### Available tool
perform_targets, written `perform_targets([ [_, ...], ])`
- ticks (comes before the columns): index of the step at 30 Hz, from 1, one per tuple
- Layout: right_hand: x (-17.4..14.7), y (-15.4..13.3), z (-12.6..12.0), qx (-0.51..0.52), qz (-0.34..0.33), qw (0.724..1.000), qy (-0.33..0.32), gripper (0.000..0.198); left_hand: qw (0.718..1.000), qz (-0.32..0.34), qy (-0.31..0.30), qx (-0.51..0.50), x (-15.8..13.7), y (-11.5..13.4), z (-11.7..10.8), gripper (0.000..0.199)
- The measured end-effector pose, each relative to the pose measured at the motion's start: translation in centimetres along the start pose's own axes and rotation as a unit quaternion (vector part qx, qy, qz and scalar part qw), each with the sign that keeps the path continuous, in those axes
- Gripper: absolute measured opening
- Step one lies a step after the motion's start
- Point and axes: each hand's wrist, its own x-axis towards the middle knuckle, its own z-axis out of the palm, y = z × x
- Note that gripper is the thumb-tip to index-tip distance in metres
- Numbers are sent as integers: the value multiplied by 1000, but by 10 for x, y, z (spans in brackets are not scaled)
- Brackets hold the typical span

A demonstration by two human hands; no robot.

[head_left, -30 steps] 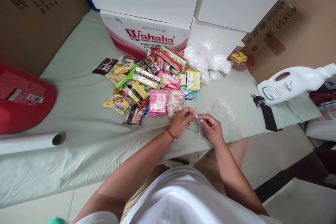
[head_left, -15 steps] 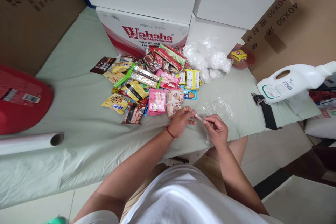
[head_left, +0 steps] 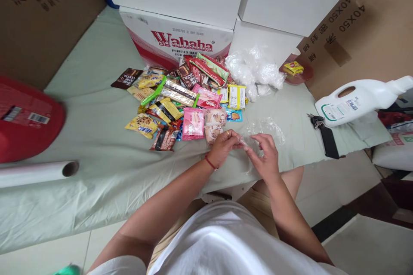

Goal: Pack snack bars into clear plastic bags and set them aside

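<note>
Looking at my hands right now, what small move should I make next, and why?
I'd probably close the fingers of your right hand on the clear plastic: its thumb is at the plastic but the index finger stands apart, while your left hand seems to pinch it already.

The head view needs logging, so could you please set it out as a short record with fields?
Left hand: pinching clear plastic
Right hand: fingers spread, thumb by the plastic's near end
Nearest left hand: pale packet, in the snack pile
Behind pile: Wahaha box
Right of pile: bunched clear bags
Far right: white bottle, keys
Far left: red container, white roll
Surface: pale green cloth
</note>
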Motion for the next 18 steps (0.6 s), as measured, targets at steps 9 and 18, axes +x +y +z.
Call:
perform_targets([
  [9,4,6,19,81,76,994,-8,13,1000,3,18,-4,0,-2,-1,43],
  [18,-3,13,24,237,185,951,77,19,998,27,26,40,3,-5,-2,35],
])
